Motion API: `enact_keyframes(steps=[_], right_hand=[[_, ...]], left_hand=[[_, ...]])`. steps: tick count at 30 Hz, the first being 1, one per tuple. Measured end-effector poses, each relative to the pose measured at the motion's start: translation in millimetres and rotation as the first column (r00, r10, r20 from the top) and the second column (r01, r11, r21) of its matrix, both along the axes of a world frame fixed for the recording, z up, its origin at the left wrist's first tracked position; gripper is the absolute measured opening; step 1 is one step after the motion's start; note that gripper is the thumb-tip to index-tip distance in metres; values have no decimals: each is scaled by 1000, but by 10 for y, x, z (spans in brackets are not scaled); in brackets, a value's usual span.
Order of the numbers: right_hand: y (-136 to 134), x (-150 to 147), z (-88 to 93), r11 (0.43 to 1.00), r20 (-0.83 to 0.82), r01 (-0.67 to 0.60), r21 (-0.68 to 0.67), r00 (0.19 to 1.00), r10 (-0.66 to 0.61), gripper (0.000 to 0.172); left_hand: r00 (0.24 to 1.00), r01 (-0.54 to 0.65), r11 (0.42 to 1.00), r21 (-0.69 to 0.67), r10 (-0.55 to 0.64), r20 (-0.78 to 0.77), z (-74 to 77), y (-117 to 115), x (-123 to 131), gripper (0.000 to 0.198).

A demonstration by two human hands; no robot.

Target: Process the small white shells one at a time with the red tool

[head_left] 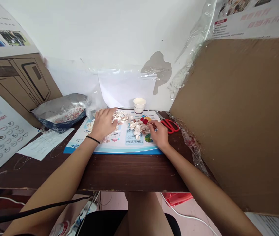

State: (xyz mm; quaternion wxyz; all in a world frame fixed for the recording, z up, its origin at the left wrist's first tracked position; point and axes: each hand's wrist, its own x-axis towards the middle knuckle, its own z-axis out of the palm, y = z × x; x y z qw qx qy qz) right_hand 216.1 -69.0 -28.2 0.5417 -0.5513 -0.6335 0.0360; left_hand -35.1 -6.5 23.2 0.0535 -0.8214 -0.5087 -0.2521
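My left hand, with a black band on its wrist, rests over a heap of small whitish shells, its thumb spread away from the bent fingers. Part of that heap is hidden under the palm. My right hand is at the right edge of a second pile of shells, with thumb and forefinger closed together; whatever is between them is too small to tell. Small red pieces lie at the top of this pile. Both piles sit on a printed blue-and-white sheet.
A paper cup stands at the back, near the wall. Red-handled scissors lie right of my right hand. An open bag of pinkish-white bits and a paper slip are at left. A cardboard panel bounds the right side.
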Motion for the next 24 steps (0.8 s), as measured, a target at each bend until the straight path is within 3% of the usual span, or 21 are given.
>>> enact_keyframes(steps=[3, 6, 16, 24], right_hand=[[5, 3, -8, 1000, -1, -7, -1, 1000, 7, 22], [11, 1, -24, 1000, -1, -12, -8, 1000, 12, 22], [14, 1, -27, 1000, 8, 4, 8, 1000, -4, 21], [26, 13, -41, 1000, 21, -10, 1, 1000, 10, 22]], left_hand=[[978, 43, 989, -144, -72, -197, -24, -29, 9, 64], [963, 11, 962, -274, -84, -254, -97, 3, 18, 64], [999, 38, 994, -106, -41, -33, -229, 201, 38, 28], [992, 122, 977, -174, -124, -1, -70, 68, -23, 18]])
